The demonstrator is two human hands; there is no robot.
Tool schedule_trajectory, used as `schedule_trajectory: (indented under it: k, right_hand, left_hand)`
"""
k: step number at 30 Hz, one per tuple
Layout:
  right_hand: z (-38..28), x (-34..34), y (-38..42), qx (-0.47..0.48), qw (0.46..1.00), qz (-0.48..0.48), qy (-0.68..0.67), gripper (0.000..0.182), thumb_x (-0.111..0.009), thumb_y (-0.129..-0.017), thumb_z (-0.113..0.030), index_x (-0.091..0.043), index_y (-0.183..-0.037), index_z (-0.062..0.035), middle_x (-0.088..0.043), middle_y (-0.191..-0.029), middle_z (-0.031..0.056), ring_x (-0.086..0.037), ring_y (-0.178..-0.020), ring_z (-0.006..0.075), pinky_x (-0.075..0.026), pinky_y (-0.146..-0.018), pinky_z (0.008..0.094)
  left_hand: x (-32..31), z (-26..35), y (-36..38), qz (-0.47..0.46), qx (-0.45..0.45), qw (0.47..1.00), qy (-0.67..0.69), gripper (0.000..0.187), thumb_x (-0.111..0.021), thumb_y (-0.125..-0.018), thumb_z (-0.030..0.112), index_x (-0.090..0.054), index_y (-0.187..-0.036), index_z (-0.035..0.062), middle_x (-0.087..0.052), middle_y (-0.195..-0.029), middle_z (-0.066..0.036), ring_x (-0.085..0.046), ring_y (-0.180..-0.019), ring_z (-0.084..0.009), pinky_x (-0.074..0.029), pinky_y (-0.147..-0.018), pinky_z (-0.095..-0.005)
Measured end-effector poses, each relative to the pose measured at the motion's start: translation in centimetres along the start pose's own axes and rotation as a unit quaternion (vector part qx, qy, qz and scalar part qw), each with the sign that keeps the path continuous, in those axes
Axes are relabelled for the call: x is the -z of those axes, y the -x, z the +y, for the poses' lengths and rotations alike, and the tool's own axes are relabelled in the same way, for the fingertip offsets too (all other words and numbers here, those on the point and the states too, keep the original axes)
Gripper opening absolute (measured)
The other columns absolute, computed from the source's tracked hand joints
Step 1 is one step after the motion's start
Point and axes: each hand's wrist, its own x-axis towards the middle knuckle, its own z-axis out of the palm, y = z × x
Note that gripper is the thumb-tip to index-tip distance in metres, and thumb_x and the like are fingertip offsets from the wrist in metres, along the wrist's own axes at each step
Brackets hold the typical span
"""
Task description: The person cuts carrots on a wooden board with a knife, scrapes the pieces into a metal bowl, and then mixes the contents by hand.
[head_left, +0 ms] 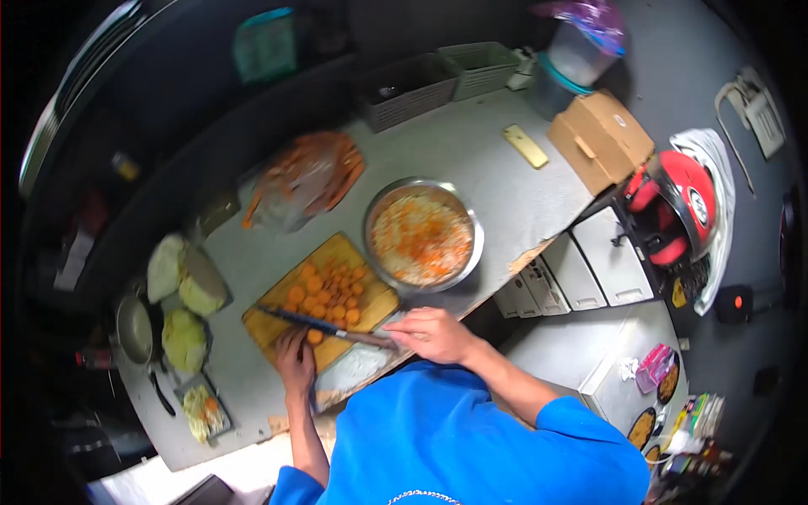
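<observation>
My left hand (295, 360) is at the near edge of a wooden cutting board (383, 300), fingers bent in below the knife blade. A carrot piece (314, 336) touches or nearly touches its thumb side; what the fingers grip is hidden. A knife (328, 327) lies slantwise across the board, dark blade to the left, brown handle to the right. My right hand (433, 334) is closed in a pinch just over the handle's end; the handle shows almost full length, and what is pinched cannot be made out. Several cut carrot pieces (324, 295) cover the board's middle.
Behind the board stands a metal bowl (478, 244) of shredded white and orange food. A plastic bag of carrots (303, 181) lies at the back. Cabbage pieces (185, 341), a pan (135, 328) and a small tray (220, 421) are left. A cardboard box (602, 139) sits right.
</observation>
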Motion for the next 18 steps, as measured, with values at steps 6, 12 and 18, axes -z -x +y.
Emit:
schedule_trajectory:
  k: [6, 12, 18]
  right_hand:
    - [9.3, 22.0, -2.6, -0.178, 0.938, 0.287, 0.074, 0.026, -0.066, -0.102, -0.025, -0.078, -0.1, -0.0013, -0.078, -0.092, 0.0161, -0.075, -0.079, 0.0217, -0.057, -0.072, 0.0356]
    - [29.1, 33.9, -6.4, -0.312, 0.815, 0.305, 0.381, 0.054, -0.074, -0.093, -0.042, -0.066, -0.136, -0.0114, -0.059, -0.134, 0.0208, -0.058, -0.123, 0.0379, -0.052, -0.1, 0.0473]
    - [35.5, 35.9, -9.1, -0.377, 0.785, 0.212, 0.443, 0.078, -0.067, -0.093, -0.054, -0.039, -0.159, -0.0242, -0.045, -0.149, 0.0198, -0.039, -0.141, 0.0393, -0.028, -0.112, 0.0675]
  left_hand:
    - [-1.3, 0.4, -0.2, 0.035, 0.0, 0.999, -0.022, 0.028, -0.061, -0.083, -0.004, -0.073, -0.107, 0.0012, -0.071, -0.107, -0.018, -0.063, -0.108, -0.0384, -0.048, -0.099, -0.0464]
    - [-1.9, 0.1, -0.3, 0.053, 0.051, 0.996, -0.05, 0.027, -0.056, -0.083, -0.007, -0.07, -0.104, 0.0001, -0.068, -0.105, -0.018, -0.062, -0.104, -0.0394, -0.048, -0.097, -0.0467]
    - [-2.0, 0.5, -0.7, 0.159, 0.08, 0.976, -0.128, 0.025, -0.054, -0.089, -0.008, -0.07, -0.108, -0.0031, -0.067, -0.11, -0.02, -0.061, -0.11, -0.0395, -0.048, -0.098, -0.0471]
